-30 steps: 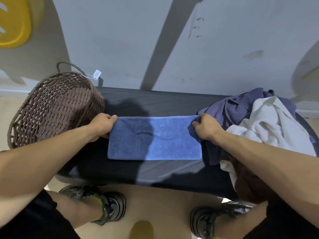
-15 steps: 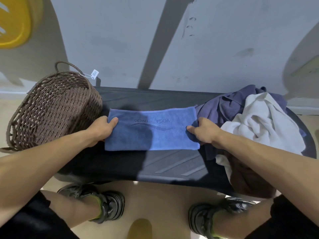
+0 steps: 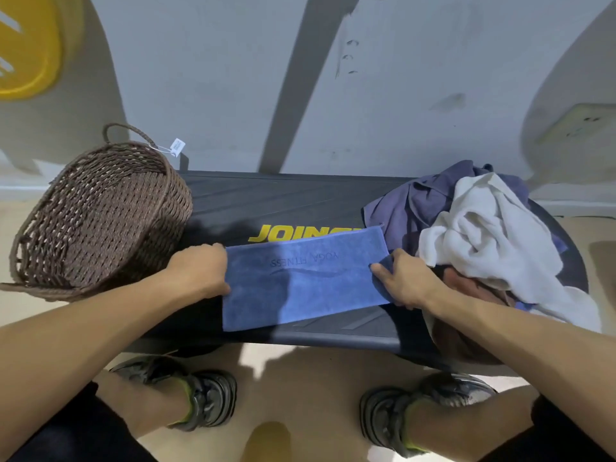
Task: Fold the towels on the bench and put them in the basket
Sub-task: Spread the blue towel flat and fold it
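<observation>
Blue towel drawn toward the near edge of the desk, a hand on each end.

The blue towel (image 3: 303, 278), folded to a long strip, has slid nearer the person since a moment ago, uncovering yellow lettering (image 3: 293, 232) on the desk (image 3: 266, 198). The left hand (image 3: 200, 271) grips its left end, fingers curled round the edge; the right hand (image 3: 400, 281) pinches its right end. It looks ready for another fold. The basket (image 3: 100, 215) stands just left; a heap of unfolded towels (image 3: 483, 235) waits on the right.
</observation>
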`<state>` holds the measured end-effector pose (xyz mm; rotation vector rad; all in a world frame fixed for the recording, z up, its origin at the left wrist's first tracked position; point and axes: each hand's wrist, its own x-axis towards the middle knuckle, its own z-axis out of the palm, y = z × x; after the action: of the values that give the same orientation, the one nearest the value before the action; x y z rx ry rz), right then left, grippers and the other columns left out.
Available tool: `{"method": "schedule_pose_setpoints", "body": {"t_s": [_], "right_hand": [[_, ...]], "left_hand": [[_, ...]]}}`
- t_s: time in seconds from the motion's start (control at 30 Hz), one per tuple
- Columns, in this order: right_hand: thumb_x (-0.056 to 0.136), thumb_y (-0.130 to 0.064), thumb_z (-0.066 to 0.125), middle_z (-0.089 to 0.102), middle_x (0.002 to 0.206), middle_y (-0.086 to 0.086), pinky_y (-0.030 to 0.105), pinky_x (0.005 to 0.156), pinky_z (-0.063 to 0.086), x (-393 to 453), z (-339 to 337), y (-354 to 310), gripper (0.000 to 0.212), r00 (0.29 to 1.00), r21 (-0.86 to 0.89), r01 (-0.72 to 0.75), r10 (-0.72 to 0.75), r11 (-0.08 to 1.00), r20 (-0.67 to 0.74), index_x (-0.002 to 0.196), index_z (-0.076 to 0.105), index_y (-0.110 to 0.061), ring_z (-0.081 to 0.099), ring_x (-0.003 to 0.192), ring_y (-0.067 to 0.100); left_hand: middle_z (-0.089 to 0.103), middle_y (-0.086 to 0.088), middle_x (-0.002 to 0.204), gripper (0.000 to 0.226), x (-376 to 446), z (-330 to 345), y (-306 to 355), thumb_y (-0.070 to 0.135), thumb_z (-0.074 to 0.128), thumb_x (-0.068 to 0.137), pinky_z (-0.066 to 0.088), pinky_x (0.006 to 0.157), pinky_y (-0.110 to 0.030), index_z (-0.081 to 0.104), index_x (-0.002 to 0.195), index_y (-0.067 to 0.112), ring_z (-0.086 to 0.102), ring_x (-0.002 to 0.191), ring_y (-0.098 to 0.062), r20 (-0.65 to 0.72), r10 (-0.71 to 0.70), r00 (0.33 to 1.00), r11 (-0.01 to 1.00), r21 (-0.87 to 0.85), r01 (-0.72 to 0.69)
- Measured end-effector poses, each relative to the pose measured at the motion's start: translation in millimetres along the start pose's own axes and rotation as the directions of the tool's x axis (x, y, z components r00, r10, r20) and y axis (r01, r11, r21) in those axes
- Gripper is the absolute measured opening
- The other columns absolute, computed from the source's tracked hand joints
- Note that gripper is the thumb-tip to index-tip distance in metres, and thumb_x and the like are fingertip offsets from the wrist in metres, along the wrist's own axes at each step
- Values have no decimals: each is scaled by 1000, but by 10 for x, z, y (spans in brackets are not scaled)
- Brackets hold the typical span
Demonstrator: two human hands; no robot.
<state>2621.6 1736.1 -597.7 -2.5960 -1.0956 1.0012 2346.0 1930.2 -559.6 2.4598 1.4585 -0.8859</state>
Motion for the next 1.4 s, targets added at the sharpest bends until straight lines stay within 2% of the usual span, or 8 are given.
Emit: {"method": "schedule_pose_setpoints", "body": {"t_s": [0.17,0.4,0.57,0.7,0.87,1.1,1.2,1.4], "right_hand": [[69,-47,84,58,85,-8,22,54,35,-37,-51,129,52,998,-47,40,-38,998,47,98,50,-21,53,69,9],[64,-42,88,52,73,-6,24,48,31,-53,-126,128,48,995,-150,21,-5,988,104,75,47,-20,47,61,8],[76,-33,73,53,69,-2,24,47,35,-94,-229,-25,30,985,-170,67,-38,983,167,68,48,-18,52,65,18],[76,-25,69,46,58,-2,24,47,32,-197,-374,-218,29,981,104,92,-108,990,159,63,45,-15,41,52,14],[63,-19,66,41,69,2,32,65,31,-420,-627,-538,24,950,522,145,-265,840,163,73,48,-5,38,64,15],[61,4,54,54,96,16,37,82,41,-512,-932,-719,41,820,848,73,-515,526,248,100,50,18,52,90,26],[64,7,56,55,88,15,29,63,44,-508,-1090,-751,29,829,906,2,-508,423,235,91,55,-3,55,74,25],[81,-10,63,56,110,23,49,78,43,-360,-1220,-720,49,917,952,-15,-375,307,136,125,54,11,49,94,41]], "left_hand": [[50,-4,126,54,-5,51,603,47,67,81,45,93,-42,50,124,18,51,115,-28,-390,522,758,790,-112,-602],[-26,-6,161,113,297,374,777,83,46,76,3,122,-51,-22,152,32,-19,150,-30,24,680,733,706,248,-663],[-6,-11,164,114,227,177,917,74,62,72,10,121,-48,0,157,29,-1,151,-30,49,654,755,737,179,-651],[36,1,148,90,185,-247,1010,53,77,74,34,110,-31,31,147,25,39,135,-17,-200,638,743,670,-331,-664],[42,9,149,92,196,-683,1058,44,82,74,40,102,-20,31,149,27,41,135,-1,-210,566,798,436,-744,-505],[69,-4,123,79,124,-1143,769,36,80,73,55,90,-37,45,142,19,67,111,-21,-64,715,696,251,-906,-342],[72,-12,113,45,98,-1221,684,33,74,80,54,84,-34,66,120,13,69,103,-26,-73,742,666,182,-935,-305],[68,-12,121,32,43,-1243,632,18,57,98,55,84,-29,60,127,5,67,109,-24,-213,630,747,-36,-969,-246]]}}
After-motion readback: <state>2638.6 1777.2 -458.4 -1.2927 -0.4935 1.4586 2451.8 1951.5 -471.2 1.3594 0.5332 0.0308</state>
